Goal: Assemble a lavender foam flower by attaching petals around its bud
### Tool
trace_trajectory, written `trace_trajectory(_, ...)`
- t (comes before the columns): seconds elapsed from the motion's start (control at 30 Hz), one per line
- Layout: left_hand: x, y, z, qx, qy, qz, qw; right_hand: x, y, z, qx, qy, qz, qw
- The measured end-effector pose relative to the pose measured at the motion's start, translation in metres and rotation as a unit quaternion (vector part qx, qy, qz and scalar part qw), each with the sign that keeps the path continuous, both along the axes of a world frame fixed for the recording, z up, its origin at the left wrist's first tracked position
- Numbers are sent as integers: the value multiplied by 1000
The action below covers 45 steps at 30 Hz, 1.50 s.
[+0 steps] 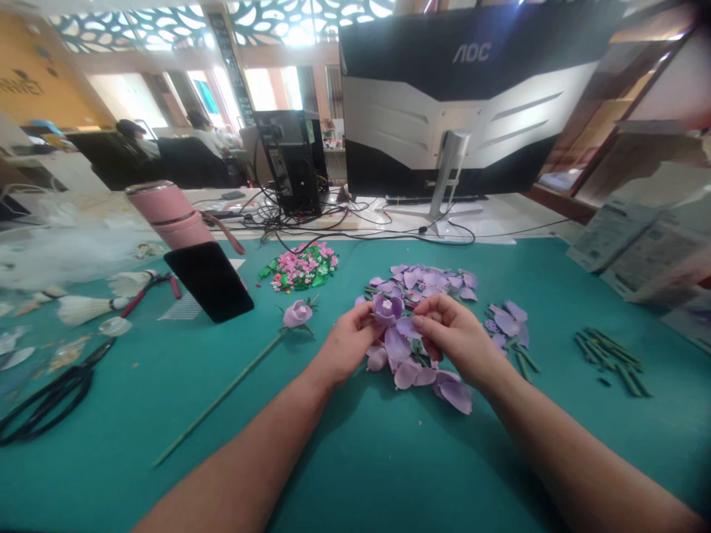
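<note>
On the bench [361, 474], one stemmed lilac flower [298, 314] looks finished, the left hand [351, 340] pinches a partly built purple bloom [388, 308] above loose petals [407, 374], the right hand [456, 334] seemingly grips its side petal [408, 327], and green stem pieces [614, 348] lie unjoined.

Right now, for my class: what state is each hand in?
Left hand: closed, holding the purple flower.
Right hand: curled, at a purple petal; whether it grips cannot be told.
</note>
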<state>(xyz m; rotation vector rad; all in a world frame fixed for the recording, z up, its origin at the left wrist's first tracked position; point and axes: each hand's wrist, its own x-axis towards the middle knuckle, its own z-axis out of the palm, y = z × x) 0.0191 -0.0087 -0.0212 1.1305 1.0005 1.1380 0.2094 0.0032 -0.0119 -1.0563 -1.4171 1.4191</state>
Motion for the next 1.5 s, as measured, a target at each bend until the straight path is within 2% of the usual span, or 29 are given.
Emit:
trace_trajectory(0.4,1,-2,4,26,12,-5,1000,-3,-1,3,-2,-10,-11,1000)
trace_trajectory(1.1,1,-2,2,57,14,-32,998,-7,-5,4,-22,-17,-32,999)
trace_trajectory(1.37,-1,0,3,31,32,-17,999,-4,-7,7,-11,8,-6,1000)
trace_trajectory(1.5,-3,2,2,13,8,-10,1000,2,-7,10,23,-3,18,1000)
